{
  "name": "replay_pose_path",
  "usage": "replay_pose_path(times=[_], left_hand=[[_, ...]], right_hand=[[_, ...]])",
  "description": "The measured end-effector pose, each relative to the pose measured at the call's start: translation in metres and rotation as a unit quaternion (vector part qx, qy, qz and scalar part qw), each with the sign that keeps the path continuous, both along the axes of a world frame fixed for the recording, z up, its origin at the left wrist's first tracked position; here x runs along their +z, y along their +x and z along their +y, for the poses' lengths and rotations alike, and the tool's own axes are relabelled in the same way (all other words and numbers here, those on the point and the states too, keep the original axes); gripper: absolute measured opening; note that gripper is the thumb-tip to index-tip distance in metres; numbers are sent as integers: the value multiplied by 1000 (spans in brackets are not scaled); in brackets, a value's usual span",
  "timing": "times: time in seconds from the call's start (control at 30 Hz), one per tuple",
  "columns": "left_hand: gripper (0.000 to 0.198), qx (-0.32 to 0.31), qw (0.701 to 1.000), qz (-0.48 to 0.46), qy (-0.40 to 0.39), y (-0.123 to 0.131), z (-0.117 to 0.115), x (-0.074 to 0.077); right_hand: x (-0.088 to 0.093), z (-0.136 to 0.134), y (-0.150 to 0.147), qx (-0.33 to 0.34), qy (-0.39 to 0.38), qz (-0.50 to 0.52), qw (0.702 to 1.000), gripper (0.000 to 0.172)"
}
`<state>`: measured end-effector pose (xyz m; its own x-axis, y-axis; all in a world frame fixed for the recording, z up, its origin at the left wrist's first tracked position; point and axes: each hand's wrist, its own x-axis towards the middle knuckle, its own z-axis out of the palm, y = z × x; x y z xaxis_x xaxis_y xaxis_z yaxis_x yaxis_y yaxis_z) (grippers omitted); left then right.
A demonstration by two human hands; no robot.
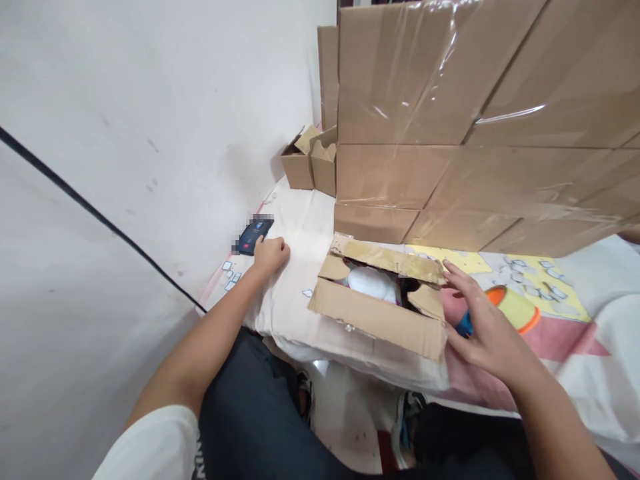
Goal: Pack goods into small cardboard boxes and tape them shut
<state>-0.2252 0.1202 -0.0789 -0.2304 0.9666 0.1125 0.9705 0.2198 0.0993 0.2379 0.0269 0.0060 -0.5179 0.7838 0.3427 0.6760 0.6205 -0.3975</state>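
My left hand (271, 255) rests near the wall edge of the cloth-covered surface, one finger on the dark phone (253, 237) and nothing in its grasp. A worn cardboard box (380, 321) lies in front of me with its flaps partly raised. Inside it, a round white item (371, 283) shows through the gap; the rest of the contents is hidden. My right hand (483, 327) is at the box's right end, fingers spread, with fingertips against its side. Behind that hand lies an orange-rimmed, pale yellow item (517, 312), with a blue piece (465, 325) partly covered by the fingers.
A tall stack of cardboard boxes (400, 80) in clear wrap stands at the back. Two small opened boxes (299, 170) sit at its left. The white wall (125, 100) bounds the left side, crossed by a black cable (100, 205). My legs are below the surface's front edge.
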Motion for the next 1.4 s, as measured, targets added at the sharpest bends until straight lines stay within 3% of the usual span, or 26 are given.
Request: replay_pose_path(times=[0.13, 0.23, 0.33, 0.47, 1.0, 1.17, 1.27, 1.4], left_hand=[[35, 18, 999, 27, 26, 2, 15, -3], [38, 77, 995, 40, 41, -15, 23, 2], [42, 138, 989, 43, 38, -39, 22, 6], [40, 156, 987, 42, 18, -55, 14, 8], [58, 202, 979, 6, -35, -53, 29, 14], [46, 151, 988, -11, -22, -24, 8, 31], [38, 63, 996, -43, -36, 6, -9, 38], [34, -73, 989, -116, -55, 51, -25, 44]], right_hand=[[-2, 2, 0, -1, -5, 1, 1000, 80], [-3, 3, 1, 0, 0, 0, 1000, 80], [-2, 2, 2, 2, 10, -4, 1000, 78], [1, 0, 1, 3, 8, -11, 1000, 75], [-3, 6, -1, 8, -12, 1, 1000, 76], [4, -1, 9, -22, 25, 4, 999, 73], [11, -6, 19, -126, 94, 17, 987, 59], [14, -12, 42, -286, 138, 67, 946, 37]])
